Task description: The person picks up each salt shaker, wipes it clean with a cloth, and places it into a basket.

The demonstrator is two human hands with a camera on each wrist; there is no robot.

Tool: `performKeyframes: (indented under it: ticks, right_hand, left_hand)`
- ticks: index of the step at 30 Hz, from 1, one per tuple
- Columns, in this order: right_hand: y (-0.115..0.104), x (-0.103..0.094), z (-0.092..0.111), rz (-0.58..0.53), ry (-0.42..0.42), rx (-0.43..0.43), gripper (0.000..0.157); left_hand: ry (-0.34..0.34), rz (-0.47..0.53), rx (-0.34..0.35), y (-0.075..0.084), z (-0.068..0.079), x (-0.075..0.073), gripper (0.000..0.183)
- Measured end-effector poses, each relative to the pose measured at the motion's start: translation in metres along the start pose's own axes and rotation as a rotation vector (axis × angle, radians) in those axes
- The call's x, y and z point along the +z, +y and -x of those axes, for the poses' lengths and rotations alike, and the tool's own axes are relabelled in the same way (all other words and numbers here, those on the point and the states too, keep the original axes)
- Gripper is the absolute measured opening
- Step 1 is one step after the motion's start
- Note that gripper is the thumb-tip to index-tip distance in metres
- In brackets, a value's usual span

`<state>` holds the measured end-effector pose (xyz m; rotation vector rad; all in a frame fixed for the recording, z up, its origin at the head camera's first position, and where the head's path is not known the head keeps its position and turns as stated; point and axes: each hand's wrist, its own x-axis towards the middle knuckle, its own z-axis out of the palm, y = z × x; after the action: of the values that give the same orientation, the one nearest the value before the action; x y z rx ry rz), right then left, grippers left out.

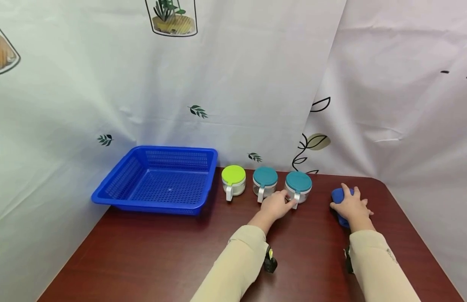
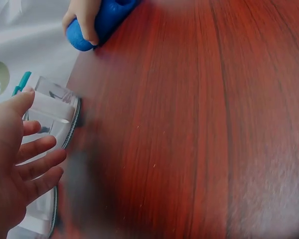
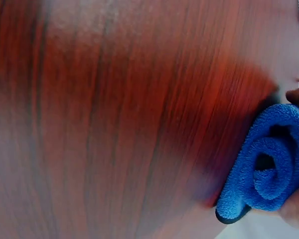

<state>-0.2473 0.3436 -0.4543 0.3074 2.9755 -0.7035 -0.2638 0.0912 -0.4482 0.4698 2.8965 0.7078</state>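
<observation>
In the head view my left hand [image 1: 275,204] reaches to the handle of the right-hand teal-lidded jar [image 1: 298,187]. Its fingers are loosely extended in the left wrist view, with the thumb tip right by the white handle [image 2: 52,107]. A second teal-lidded jar [image 1: 265,181] stands just left of it, and a lime-lidded jar [image 1: 233,179] farther left. Over at the right, my right hand [image 1: 352,207] grips a rolled blue towel [image 3: 269,159] from above, thumb and fingers on opposite sides. The towel's spiral end faces the right wrist camera.
A blue plastic basket [image 1: 169,184] stands at the back left of the dark red wooden table [image 1: 161,251]. Behind the table hangs a white printed curtain [image 1: 237,84], close to the jars. More of the curtain runs along both sides.
</observation>
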Motion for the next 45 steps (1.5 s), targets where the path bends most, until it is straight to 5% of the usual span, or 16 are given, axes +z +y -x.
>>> performKeyframes:
  ticks: [18,26,30,39,45]
  right_hand:
    - [-0.002,0.011,0.002,0.104,0.080,-0.001,0.074]
    - [0.000,0.010,0.003,0.052,0.082,0.033,0.098]
    - [0.001,0.011,0.003,0.017,0.106,0.031,0.092]
    - [-0.001,0.006,0.009,-0.027,0.201,0.052,0.080]
    - [-0.018,0.000,0.016,-0.150,0.281,0.005,0.074]
  left_hand:
    - [0.057,0.243,-0.062,0.015,-0.005,0.016,0.039]
    - [0.068,0.336,-0.126,0.022,-0.007,0.020,0.037]
    - [0.096,0.453,-0.137,0.022,-0.010,0.024,0.040]
    - [0.072,0.550,0.071,0.008,-0.007,0.010,0.019]
    - [0.123,0.776,0.206,-0.006,0.010,-0.017,0.014]
